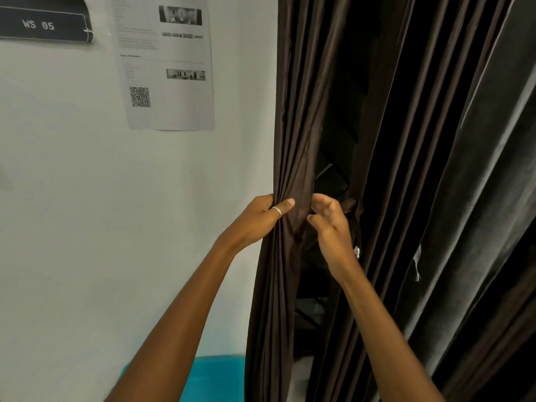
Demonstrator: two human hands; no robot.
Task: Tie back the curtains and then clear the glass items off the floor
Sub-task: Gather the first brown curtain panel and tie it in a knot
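Left hand (259, 217) grips the curtain (290, 140) edge, fingers hidden behind folds. Right hand (333, 227) curled at fabric, hold unclear. Wall (87, 198) adjoins left.

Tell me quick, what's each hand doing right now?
Left hand: grips the gathered curtain.
Right hand: curled at the curtain; whether it holds anything cannot be told.

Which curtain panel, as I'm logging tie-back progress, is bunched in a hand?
The glossy brown panel beside the white wall: the left hand grips it into a bunch. The greyer panel on the right hangs loose, untouched.
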